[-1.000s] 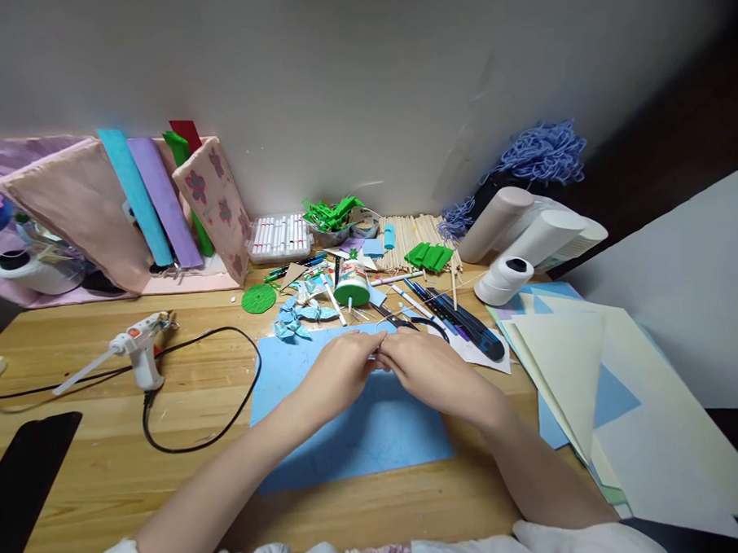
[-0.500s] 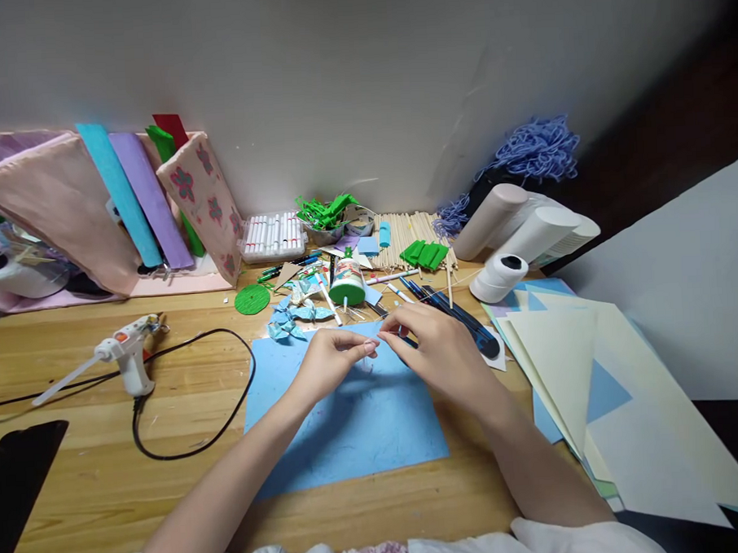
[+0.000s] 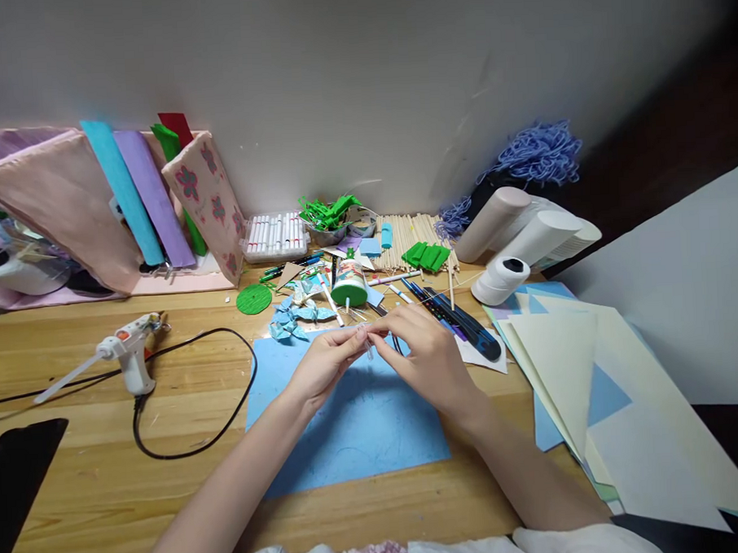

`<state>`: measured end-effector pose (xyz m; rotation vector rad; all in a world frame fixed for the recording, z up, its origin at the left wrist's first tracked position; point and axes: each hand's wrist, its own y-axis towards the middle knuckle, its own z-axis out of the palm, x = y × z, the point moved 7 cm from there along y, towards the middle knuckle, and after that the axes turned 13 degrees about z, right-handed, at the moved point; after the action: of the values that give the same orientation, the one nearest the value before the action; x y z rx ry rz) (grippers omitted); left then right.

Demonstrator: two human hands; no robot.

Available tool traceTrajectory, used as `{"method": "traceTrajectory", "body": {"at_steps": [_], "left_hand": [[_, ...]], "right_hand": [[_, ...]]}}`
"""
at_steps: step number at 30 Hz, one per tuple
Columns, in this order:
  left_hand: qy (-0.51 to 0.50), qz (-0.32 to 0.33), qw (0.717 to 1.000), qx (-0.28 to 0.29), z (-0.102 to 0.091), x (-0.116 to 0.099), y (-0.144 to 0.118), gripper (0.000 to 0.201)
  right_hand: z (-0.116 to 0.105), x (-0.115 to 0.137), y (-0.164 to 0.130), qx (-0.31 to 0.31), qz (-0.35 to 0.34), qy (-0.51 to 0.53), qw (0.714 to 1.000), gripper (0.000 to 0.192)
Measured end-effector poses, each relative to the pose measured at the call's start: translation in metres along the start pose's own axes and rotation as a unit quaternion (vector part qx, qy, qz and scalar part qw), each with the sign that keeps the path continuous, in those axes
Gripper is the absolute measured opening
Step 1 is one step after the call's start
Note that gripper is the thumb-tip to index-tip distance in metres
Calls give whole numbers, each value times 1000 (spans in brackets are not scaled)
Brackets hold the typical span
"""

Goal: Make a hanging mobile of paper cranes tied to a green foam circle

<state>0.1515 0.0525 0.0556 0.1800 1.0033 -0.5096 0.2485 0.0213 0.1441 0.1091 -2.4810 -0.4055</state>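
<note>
Above the blue sheet [image 3: 352,440], my two hands meet with fingertips nearly touching. My left hand [image 3: 325,364] pinches a small, clear, thin piece [image 3: 370,353] that pokes out below its fingertips; its exact kind is too small to make out. From the other side, my right hand [image 3: 425,357] is closed in a pinch against the same spot, and what lies between its fingers is hidden. Just beyond the hands lies a paper cup [image 3: 348,282] with a green base and a short pale stick jutting out. Folded blue paper pieces [image 3: 291,316] lie to its left.
A white glue gun [image 3: 131,352] with a black cable lies left. Behind are a marker case [image 3: 275,236], green strips [image 3: 326,211] and wooden sticks [image 3: 407,230]. A black-blue cutter [image 3: 475,333], a thread spool [image 3: 500,280] and stacked paper sheets [image 3: 644,411] occupy the right.
My right hand has moved slightly left and down, closing the small gap to my left fingertips. My left hand has shifted a little, and the view has moved slightly.
</note>
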Motion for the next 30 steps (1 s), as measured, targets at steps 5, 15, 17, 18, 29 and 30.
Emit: {"method": "traceTrajectory", "body": {"at_steps": [5, 15, 17, 18, 29, 30], "left_hand": [[-53, -35, 998, -30, -5, 8, 1, 22], [-117, -62, 985, -110, -18, 20, 3, 23], [-90, -45, 990, -103, -18, 18, 4, 24], [-74, -35, 992, -95, -17, 16, 4, 26], [-19, 52, 995, -86, -12, -1, 5, 26], [-41, 59, 993, -96, -12, -3, 6, 24]], "right_hand": [[5, 3, -1, -24, -54, -37, 998, 16], [21, 0, -4, -36, -77, -61, 995, 20], [19, -5, -3, -40, -45, -8, 998, 16], [18, -8, -2, -42, -27, 11, 999, 13], [18, -15, -1, -21, 10, 57, 998, 4], [17, -16, 0, -17, 20, 73, 997, 5]]}}
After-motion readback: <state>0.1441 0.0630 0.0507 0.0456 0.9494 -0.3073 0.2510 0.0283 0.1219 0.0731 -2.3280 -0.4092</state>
